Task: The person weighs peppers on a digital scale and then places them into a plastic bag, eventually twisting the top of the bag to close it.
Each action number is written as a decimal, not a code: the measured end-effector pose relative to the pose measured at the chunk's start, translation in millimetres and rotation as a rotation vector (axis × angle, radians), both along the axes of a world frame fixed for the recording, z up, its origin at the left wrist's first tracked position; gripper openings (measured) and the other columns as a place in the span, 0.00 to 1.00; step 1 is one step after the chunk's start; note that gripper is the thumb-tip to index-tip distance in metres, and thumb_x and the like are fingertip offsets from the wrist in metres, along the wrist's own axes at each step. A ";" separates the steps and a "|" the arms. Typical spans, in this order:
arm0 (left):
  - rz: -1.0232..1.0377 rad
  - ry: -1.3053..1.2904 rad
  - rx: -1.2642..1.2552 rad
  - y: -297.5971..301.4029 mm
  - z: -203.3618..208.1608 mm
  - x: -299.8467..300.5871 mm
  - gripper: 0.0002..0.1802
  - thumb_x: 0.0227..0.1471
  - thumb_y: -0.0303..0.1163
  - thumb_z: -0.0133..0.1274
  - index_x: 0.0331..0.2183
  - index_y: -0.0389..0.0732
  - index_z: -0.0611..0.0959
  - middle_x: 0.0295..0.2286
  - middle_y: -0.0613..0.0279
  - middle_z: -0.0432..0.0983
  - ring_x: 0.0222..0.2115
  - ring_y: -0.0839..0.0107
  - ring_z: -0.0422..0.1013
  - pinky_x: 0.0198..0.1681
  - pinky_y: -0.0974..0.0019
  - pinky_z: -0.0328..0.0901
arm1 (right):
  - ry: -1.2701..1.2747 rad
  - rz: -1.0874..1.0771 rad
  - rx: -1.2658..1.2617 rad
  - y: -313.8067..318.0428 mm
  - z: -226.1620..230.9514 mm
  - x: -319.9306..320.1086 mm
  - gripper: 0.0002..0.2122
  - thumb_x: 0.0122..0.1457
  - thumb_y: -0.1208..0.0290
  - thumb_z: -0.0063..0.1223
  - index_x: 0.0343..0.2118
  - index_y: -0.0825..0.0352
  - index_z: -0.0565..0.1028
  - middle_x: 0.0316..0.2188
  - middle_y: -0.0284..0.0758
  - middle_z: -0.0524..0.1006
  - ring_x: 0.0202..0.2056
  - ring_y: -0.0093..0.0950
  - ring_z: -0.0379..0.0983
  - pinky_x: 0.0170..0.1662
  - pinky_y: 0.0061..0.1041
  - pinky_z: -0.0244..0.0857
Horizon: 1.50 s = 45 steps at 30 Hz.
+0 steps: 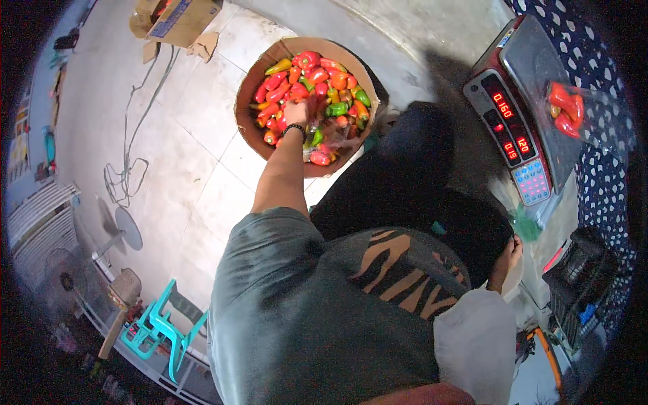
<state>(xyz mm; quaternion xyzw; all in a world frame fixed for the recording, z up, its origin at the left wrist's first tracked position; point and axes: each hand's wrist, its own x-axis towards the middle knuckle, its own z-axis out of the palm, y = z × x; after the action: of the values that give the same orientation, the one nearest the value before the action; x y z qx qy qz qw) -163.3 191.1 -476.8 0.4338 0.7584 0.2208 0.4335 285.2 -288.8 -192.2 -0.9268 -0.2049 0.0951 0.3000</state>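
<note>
My left hand (295, 113), a dark beaded bracelet at its wrist, reaches down among the peppers (277, 82) in a round-looking cardboard box (247, 128). Its fingers are hidden there, so I cannot see whether they grip one. Most peppers are red, with some green, orange and yellow ones. Crumpled clear plastic (345, 133) lies over the peppers just right of that hand. My right hand (508, 260) is low at the right, beside my dark-clothed knee. Its fingers look bent and held together; what they hold, if anything, is not visible. Thin green plastic (525, 224) lies just beyond its fingertips.
A digital scale (503, 115) with a lit red display stands at the right, a clear bag of red peppers (565, 109) on its pan. Another cardboard box (179, 23) is at the far left. A turquoise plastic chair (162, 324), a fan (66, 280) and a loose cable (125, 172) occupy the left side.
</note>
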 end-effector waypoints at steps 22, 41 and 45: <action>-0.225 0.667 -0.277 -30.9 72.5 -2.9 0.41 0.35 0.44 0.59 0.50 0.41 0.62 0.51 0.56 0.56 0.53 0.60 0.53 0.52 0.55 0.52 | 0.185 -0.062 0.086 6.5 12.8 -14.8 0.13 0.57 0.69 0.42 0.41 0.71 0.66 0.40 0.38 0.68 0.42 0.29 0.62 0.49 0.26 0.53; -0.567 0.385 -0.377 19.4 35.2 48.0 0.32 0.38 0.54 0.53 0.38 0.37 0.75 0.38 0.46 0.71 0.41 0.55 0.68 0.43 0.58 0.63 | 0.203 -0.053 0.147 -21.5 -4.2 0.6 0.11 0.58 0.70 0.40 0.41 0.69 0.66 0.37 0.33 0.67 0.39 0.23 0.62 0.47 0.22 0.53; -0.532 0.404 -0.448 7.5 12.8 44.6 0.36 0.34 0.55 0.55 0.41 0.39 0.74 0.41 0.47 0.69 0.44 0.56 0.66 0.46 0.59 0.61 | 0.110 -0.016 0.086 -11.2 -0.4 -2.3 0.11 0.58 0.70 0.40 0.41 0.70 0.67 0.37 0.33 0.68 0.39 0.23 0.62 0.47 0.21 0.54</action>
<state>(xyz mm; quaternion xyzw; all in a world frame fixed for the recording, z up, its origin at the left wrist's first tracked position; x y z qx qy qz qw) -118.6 198.7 -464.0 0.5445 0.7190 -0.1596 0.4014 282.9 -300.0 -192.6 -0.9080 -0.1844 0.1348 0.3513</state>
